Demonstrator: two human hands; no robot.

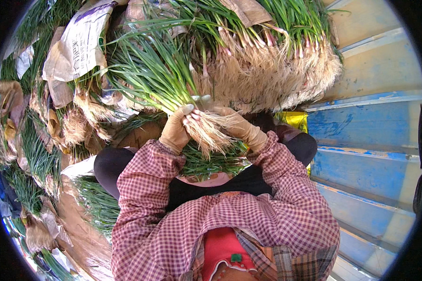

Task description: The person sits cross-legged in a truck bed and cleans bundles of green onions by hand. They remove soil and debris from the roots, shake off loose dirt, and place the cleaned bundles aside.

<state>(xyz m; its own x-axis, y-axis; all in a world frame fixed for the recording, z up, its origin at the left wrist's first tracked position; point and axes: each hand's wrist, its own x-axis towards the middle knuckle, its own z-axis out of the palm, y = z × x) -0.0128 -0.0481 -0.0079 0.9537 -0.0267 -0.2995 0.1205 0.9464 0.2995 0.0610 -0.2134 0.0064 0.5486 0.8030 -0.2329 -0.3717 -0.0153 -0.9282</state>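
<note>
A bunch of green onions (pixel 166 86), with long green leaves, pale stems and straw-coloured roots, is held in front of me. Its leaves fan toward the far left and its roots (pixel 208 133) hang back toward me. My left hand (pixel 176 129), in a tan glove, is closed around the stems with the thumb on top. My right hand (pixel 241 125), gloved alike, grips the bunch from the other side where stems meet roots; some of its fingers are hidden behind the roots. More loose greens (pixel 211 159) lie between my legs, below the hands.
A thick row of rooted green onions (pixel 272 75) is heaped just beyond my hands. Bundles in paper wraps and a white printed sack (pixel 77 51) crowd the left. On the right runs a ridged blue and cream metal panel (pixel 361 126), with a yellow bag (pixel 293 121) near my knee.
</note>
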